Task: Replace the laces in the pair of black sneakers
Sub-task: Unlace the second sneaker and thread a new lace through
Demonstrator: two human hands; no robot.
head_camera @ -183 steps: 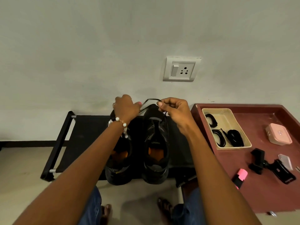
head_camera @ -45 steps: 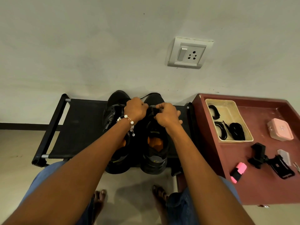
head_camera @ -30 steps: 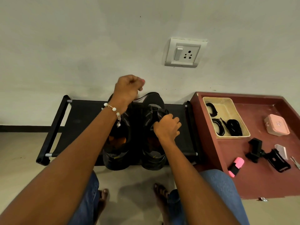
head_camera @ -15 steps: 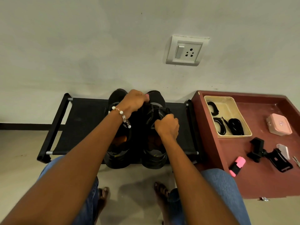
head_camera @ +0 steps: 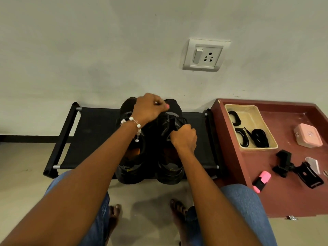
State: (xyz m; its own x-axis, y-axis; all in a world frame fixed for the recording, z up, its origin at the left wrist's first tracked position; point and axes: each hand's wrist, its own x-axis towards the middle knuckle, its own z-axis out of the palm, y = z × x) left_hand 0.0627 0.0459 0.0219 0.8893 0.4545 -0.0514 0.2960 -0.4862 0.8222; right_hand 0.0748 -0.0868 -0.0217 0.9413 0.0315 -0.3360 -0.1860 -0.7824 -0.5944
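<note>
writing: none readable
left hand (head_camera: 150, 108) grip: fingers curled, probably pinching lace, hidden
right hand (head_camera: 184, 137) grip: curled, gripping right sneaker (head_camera: 171, 139) tongue area, 12 o'clock

Wall socket w/ switch (head_camera: 205, 55) sat at 1 o'clock on the grey wall. Black rack (head_camera: 92, 137) stood mid-frame against the wall, its fabric shelf btwn side bars. Maroon table (head_camera: 284, 196) lay at 3 o'clock, just beside the rack. On it: pink box (head_camera: 308, 137) near the right edge; black clamp mount (head_camera: 296, 167) below the box; small clear case (head_camera: 313, 164) touching or just beside the mount, can't tell; pink highlighter (head_camera: 261, 181) at 4 o'clock, tilted.
</note>
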